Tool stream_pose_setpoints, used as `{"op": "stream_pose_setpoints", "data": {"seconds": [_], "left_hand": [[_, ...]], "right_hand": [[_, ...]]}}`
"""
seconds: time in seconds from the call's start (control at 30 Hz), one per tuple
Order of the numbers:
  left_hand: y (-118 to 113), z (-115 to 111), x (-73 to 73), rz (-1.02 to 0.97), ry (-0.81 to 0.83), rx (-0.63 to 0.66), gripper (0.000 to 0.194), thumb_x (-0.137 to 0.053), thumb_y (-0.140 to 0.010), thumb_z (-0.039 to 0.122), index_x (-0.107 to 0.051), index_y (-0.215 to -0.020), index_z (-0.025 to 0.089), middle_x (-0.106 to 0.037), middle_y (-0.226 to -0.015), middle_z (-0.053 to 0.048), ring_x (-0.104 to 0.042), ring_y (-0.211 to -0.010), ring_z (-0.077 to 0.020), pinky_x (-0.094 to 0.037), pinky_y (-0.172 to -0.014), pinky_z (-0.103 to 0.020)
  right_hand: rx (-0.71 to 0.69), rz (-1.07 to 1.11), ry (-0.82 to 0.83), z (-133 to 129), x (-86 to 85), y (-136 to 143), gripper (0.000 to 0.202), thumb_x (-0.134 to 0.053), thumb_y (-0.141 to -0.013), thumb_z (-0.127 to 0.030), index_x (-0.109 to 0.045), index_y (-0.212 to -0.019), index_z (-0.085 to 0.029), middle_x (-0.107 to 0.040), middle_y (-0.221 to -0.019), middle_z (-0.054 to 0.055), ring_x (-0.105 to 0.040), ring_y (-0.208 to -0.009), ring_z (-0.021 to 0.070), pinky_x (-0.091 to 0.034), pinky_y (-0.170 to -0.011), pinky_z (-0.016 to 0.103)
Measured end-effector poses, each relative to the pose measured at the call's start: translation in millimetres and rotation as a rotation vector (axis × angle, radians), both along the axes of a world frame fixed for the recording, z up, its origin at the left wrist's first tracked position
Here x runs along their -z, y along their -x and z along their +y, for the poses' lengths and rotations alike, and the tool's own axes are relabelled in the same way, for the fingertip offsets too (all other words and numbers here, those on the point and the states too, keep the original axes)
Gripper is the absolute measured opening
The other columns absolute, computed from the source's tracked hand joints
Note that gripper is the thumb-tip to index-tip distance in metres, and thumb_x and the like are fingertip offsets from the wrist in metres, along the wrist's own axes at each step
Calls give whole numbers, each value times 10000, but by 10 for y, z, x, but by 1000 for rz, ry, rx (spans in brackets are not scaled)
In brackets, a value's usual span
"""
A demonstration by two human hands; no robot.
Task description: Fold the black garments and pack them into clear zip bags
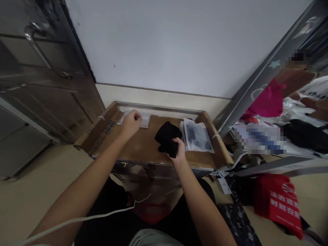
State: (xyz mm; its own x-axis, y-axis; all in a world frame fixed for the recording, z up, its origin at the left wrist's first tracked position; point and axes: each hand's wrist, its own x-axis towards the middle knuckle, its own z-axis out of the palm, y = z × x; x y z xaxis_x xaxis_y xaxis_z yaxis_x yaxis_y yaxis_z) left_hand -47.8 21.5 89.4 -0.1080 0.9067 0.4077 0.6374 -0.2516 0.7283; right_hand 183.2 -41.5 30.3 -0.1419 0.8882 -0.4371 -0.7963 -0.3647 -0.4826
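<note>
My right hand [179, 151] grips a soft black cloth item [167, 134], bunched or folded, thumb on top of it; its exact kind does not show. It is held above the middle of a cardboard-lined tabletop [146, 145]. My left hand [130, 123] is closed, fingers curled, over a small stack of clear plastic bags [145, 120] at the back left. Whether its fingertips pinch a bag is hidden. To the right of the black cloth lies a pile of frosted plastic bags [198, 136] with dark items inside.
Raised cardboard edges [217, 140] flank the tabletop, and a white wall [164, 48] stands behind. At left is a metal door with a handle [42, 54]. A cluttered shelf and a red bag [278, 201] are at right. A white cable [102, 216] crosses near my lap.
</note>
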Motion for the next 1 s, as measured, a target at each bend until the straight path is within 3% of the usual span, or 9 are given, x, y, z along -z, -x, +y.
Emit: {"op": "stream_pose_setpoints", "data": {"seconds": [0.2,0.37,0.53,0.67,0.83,1.0], "left_hand": [[541,438,455,717,104,66,384,-550,-820,161,-615,-1197,140,-636,-1224,-173,-569,-1182,-302,-439,-1017,-407],[672,565,586,893,154,90,388,-507,-882,220,-622,-1246,150,-632,-1238,-168,-577,-1169,-290,-437,-1012,-390],[658,615,557,870,160,170,286,-443,-949,269,-701,-1041,185,-670,-1103,-129,-621,-1049,-252,-474,-906,-345],[501,537,475,874,84,172,281,-462,-967,320,-701,-1004,179,-673,-1084,-139,-632,-1023,-267,-476,-864,-351],[120,245,346,966,45,328,256,-412,-999,241,-646,-1068,162,-688,-1028,-141,-659,-939,-250,-465,-823,-343],[-134,-66,203,897,8,481,173,-461,-960,168,-610,-1049,173,-701,-991,-112,-665,-925,-236,-458,-776,-316]], "right_hand": [[-10,28,-3,67,89,-46,321,-537,-699,-117,-694,-979,-131,-777,-765,68,-727,-639,218,-611,-549,296],[-37,35,11,92,123,-9,298,-561,-779,-147,-695,-1046,-142,-781,-793,66,-749,-726,239,-644,-686,362],[-95,-69,-10,76,132,50,259,-665,-817,-223,-687,-1062,-142,-778,-806,82,-746,-741,251,-639,-668,364],[-108,-221,-40,47,153,77,311,-706,-723,-166,-666,-1031,-158,-758,-752,60,-697,-599,228,-596,-538,332],[-165,-342,-168,-26,183,79,388,-714,-575,-132,-657,-954,-193,-728,-711,10,-664,-590,204,-559,-527,302],[-269,-440,-264,-44,139,36,483,-688,-505,-131,-681,-982,-201,-745,-799,-2,-673,-676,203,-548,-604,292]]}}
